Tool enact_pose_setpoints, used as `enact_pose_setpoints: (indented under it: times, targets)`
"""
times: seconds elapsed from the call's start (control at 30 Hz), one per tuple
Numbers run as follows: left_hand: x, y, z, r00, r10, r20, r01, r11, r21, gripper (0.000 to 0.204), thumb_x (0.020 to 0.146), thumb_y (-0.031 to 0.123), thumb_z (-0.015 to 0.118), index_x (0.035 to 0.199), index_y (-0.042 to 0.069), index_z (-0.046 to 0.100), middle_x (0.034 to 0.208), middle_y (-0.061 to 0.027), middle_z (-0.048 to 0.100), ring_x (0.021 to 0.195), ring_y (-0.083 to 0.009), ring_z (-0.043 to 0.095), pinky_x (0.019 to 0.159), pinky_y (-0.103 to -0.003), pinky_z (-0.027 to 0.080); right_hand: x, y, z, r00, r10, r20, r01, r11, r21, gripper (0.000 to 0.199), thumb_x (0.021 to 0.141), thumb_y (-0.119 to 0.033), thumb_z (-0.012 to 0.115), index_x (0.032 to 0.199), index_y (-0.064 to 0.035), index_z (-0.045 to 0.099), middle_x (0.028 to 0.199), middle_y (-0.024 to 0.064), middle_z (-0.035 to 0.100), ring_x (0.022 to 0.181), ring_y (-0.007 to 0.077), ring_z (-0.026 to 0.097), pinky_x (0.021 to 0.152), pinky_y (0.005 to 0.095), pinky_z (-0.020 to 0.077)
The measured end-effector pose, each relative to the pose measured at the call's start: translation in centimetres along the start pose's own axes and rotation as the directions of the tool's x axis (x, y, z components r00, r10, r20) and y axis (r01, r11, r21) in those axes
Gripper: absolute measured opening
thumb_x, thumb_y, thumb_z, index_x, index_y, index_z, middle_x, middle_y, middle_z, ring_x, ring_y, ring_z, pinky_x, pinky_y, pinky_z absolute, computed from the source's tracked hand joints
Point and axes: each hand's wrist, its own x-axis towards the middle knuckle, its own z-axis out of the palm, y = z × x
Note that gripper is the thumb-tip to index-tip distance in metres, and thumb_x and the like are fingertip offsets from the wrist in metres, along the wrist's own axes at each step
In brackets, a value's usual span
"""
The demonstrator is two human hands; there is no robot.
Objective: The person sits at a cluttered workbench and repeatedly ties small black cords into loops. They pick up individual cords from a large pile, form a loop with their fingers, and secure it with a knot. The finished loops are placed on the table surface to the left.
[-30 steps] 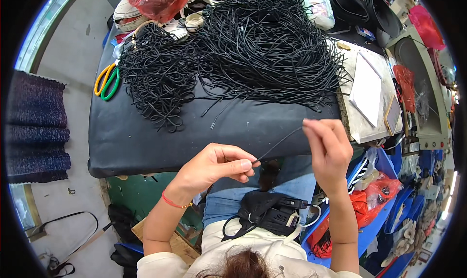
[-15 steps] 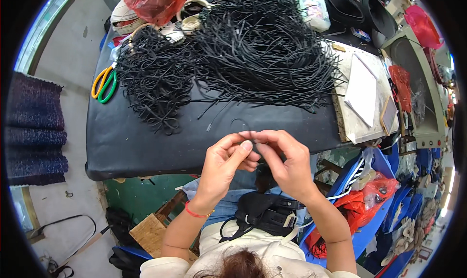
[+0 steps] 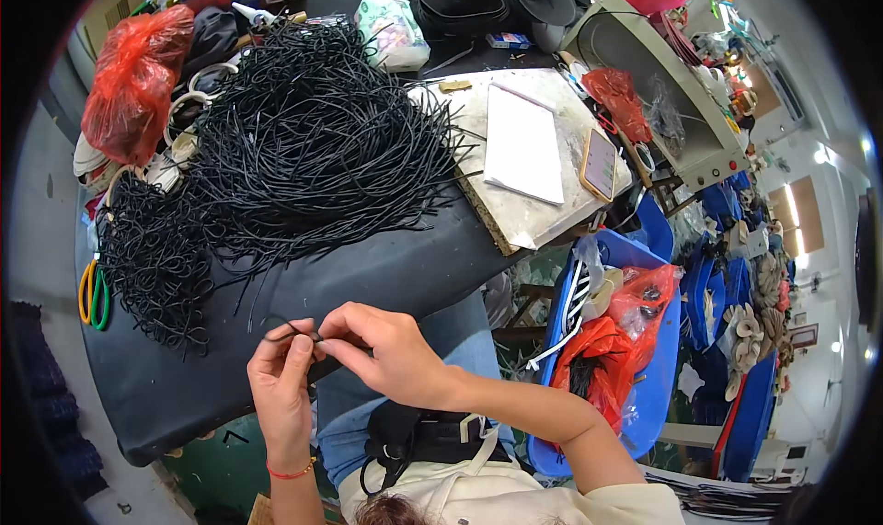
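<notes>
A short piece of thin black cord point(image 3: 291, 330) is pinched between my two hands over the front edge of the table. My left hand point(image 3: 281, 382) has its thumb and fingers closed on it, with part of the cord curving above the fingertips. Right beside it, my right hand point(image 3: 391, 352) pinches the cord close to the left thumb; its far end is hidden by the fingers. A big heap of loose black cords point(image 3: 322, 166) lies beyond my hands. To its left sits a smaller heap of looped black cords point(image 3: 152, 263).
Scissors with orange and green handles point(image 3: 94, 295) lie at the table's left edge. A whitish board point(image 3: 460, 120) carries a white pad point(image 3: 524, 148) and a phone point(image 3: 598, 165). On my right stands a blue tub point(image 3: 658, 387) with red plastic bags point(image 3: 589, 355).
The whole view has swung to the right, so the table and heaps appear farther left. Both hands remain together on the cord, and the right wrist has turned more sideways.
</notes>
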Motion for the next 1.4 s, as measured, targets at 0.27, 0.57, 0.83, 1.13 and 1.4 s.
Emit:
enact_pose_setpoints:
  times: [0.27,0.57,0.83,1.13,1.4]
  targets:
    - [0.0,1.1,-0.4,0.990,-0.116,-0.084,0.104,0.985,-0.141,0.012,0.088,0.008,0.056,0.098,0.000,0.059,0.087,-0.0055,0.060,0.075,-0.0107,0.057,0.070,-0.024,0.048,-0.3,-0.6,-0.1,0.994,-0.108,-0.015,0.099,0.956,-0.276,0.007,0.081,-0.004,0.060,0.085,0.0005,0.058,0.078,0.0137,0.058,0.068,0.0288,0.059,0.060,0.0336,0.0471]
    - [0.1,0.5,-1.5,0.974,-0.204,0.099,0.216,0.967,-0.136,0.019,0.086,0.006,0.058,0.103,-0.003,0.060,0.097,-0.0059,0.062,0.074,-0.0085,0.055,0.068,-0.024,0.048,-0.4,-0.7,0.8,0.998,0.020,-0.067,-0.036,0.968,-0.247,0.005,0.081,-0.001,0.060,0.083,0.0017,0.057,0.072,0.0074,0.055,0.054,0.0112,0.054,0.047,0.0237,0.0423]
    - [0.3,-0.1,-2.0,0.959,-0.198,0.203,0.216,0.974,-0.070,0.017,0.087,0.008,0.058,0.101,0.000,0.061,0.098,-0.0061,0.062,0.078,-0.0101,0.057,0.070,-0.025,0.048,-0.2,-1.1,0.7,1.000,-0.007,-0.002,0.006,0.969,-0.247,0.005,0.080,-0.001,0.062,0.084,0.0009,0.059,0.072,0.0062,0.055,0.053,0.0094,0.053,0.047,0.0241,0.0424]
    - [0.5,1.4,-3.1,0.976,-0.192,0.103,0.211,0.952,-0.222,0.017,0.088,0.009,0.056,0.102,-0.001,0.060,0.083,-0.0071,0.062,0.074,-0.0122,0.058,0.073,-0.026,0.048,-0.5,0.2,-1.0,0.979,-0.193,0.070,0.204,0.875,-0.438,0.015,0.074,-0.001,0.066,0.088,-0.0012,0.062,0.074,0.0096,0.055,0.060,0.0228,0.055,0.052,0.0302,0.0446]
    - [0.0,0.9,-2.5,0.943,-0.240,0.230,0.224,0.970,0.096,0.016,0.086,0.006,0.059,0.096,-0.005,0.062,0.081,-0.0065,0.062,0.073,-0.0089,0.055,0.067,-0.022,0.046,0.4,-0.2,-0.6,0.895,-0.396,0.203,0.439,0.709,-0.552,0.020,0.068,-0.002,0.063,0.088,-0.0024,0.063,0.075,0.0059,0.053,0.066,0.0210,0.054,0.057,0.0304,0.0424]
